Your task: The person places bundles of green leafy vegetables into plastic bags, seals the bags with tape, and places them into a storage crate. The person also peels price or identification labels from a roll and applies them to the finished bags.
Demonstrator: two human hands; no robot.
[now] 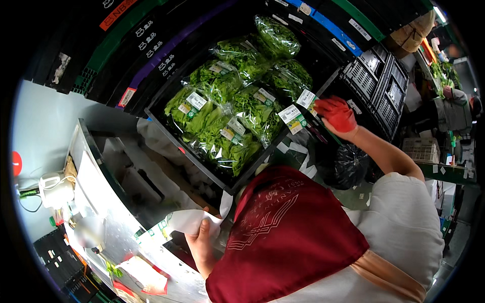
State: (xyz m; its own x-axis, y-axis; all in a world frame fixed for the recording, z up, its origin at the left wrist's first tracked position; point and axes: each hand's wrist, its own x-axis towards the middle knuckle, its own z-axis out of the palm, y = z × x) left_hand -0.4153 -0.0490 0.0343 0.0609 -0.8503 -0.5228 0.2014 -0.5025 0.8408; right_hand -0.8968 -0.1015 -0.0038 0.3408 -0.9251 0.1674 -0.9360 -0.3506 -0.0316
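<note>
My left hand, bare, grips a backing-paper strip of printed labels beside the metal worktop, thumb on top. My right hand wears a red glove and is at the right side of the black crate. Its fingertips meet a white and green label; whether they pinch it cannot be told. A second label lies just below, at the crate's right side. In the crate lie several clear plastic bags of leafy green lettuce, some bearing similar labels.
Stacked dark crates rise behind the lettuce. Folded black crates and a black plastic bag are at the right. The metal worktop holds a red and white packet. A co-worker in a striped top is at the far right.
</note>
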